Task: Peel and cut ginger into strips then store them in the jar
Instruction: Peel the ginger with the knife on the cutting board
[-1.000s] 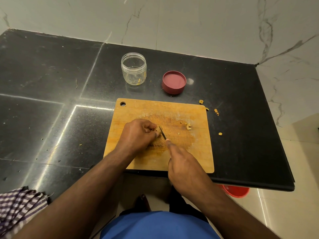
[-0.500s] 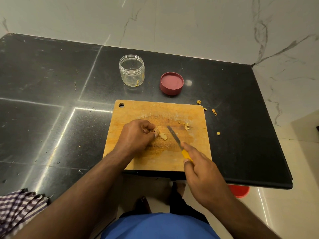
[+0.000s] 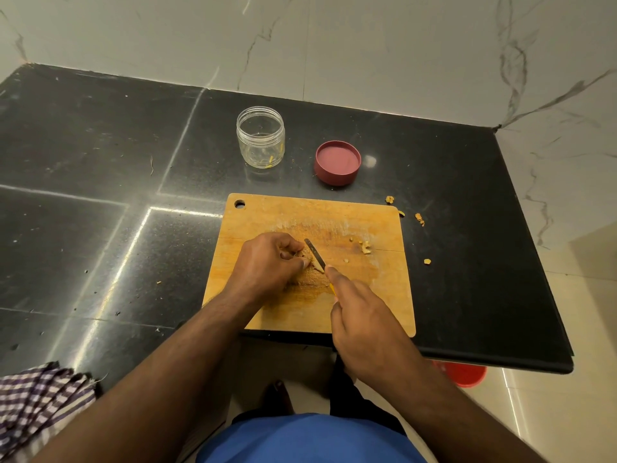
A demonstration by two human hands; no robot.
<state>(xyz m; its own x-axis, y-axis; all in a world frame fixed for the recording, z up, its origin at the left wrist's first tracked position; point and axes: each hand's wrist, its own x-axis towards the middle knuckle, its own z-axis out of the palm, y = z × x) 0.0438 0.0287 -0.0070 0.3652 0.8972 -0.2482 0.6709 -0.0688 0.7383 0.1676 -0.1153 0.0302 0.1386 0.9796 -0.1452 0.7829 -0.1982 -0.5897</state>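
On the cutting board (image 3: 384,295), ginger (image 3: 309,259) is pinned by left hand (image 3: 267,262) fingers while strips are cut with the knife (image 3: 315,255) gripped in the right hand (image 3: 364,315); even, parallel cuts are required next

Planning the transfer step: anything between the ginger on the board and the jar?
Nothing visible does. The ginger sits under the left hand on the board; bare counter runs to the open jar, lid off beside it.

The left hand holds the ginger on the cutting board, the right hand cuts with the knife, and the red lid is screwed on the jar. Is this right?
Not quite. The head view shows the red lid lying on the counter beside the open jar, not screwed on. The rest holds: left hand on ginger, right hand with knife.
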